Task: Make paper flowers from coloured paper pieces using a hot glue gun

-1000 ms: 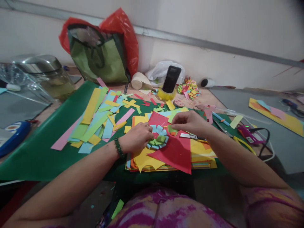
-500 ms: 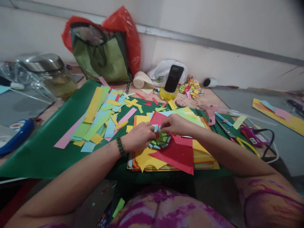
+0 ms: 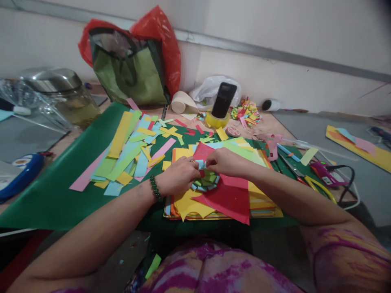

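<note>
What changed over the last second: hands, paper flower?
The right hand moved left, from beside the paper flower to its far edge, bringing a green paper piece; its fingers now hide whether that piece was let go. Most of this happened in the first half second. Unchanged: left hand at the flower's left edge, red paper beneath, phone, pink glue gun.

One blue-green rosette [image 3: 209,178], one glue gun [image 3: 271,148], one phone [image 3: 224,101]
</note>
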A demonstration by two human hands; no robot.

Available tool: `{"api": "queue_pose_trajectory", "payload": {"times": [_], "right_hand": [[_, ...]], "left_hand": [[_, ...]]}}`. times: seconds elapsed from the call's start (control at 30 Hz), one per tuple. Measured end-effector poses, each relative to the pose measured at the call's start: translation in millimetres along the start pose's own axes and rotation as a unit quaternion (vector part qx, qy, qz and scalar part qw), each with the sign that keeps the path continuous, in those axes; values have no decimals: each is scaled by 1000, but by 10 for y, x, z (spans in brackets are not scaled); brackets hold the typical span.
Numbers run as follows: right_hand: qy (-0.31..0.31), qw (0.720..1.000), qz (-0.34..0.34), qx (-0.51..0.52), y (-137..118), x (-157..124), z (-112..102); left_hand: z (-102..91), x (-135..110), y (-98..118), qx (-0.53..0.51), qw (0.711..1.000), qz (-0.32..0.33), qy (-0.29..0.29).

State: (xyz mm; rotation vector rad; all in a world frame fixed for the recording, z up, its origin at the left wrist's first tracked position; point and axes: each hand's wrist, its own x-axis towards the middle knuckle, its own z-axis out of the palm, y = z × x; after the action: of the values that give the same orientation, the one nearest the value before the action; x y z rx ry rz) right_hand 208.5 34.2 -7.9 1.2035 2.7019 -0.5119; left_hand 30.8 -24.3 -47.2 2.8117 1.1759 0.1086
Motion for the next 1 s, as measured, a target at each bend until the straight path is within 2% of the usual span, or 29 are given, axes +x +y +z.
{"api": "queue_pose_trajectory", "payload": {"times": [0.4, 0.8, 0.9, 1.0], "right_hand": [[-2, 999, -15, -46, 5, 5, 22], [-41, 994, 4, -99, -44, 7, -36], [-38, 993, 7, -107, -60, -16, -40], [-8, 995, 9, -98, -70, -72, -84]], "left_hand": [[-11, 20, 43, 0, 1000, -22, -1], [4, 36, 38, 14, 1000, -14, -8], [4, 41, 34, 22, 1000, -13, -4], [7, 41, 30, 26, 1000, -12, -3]]}}
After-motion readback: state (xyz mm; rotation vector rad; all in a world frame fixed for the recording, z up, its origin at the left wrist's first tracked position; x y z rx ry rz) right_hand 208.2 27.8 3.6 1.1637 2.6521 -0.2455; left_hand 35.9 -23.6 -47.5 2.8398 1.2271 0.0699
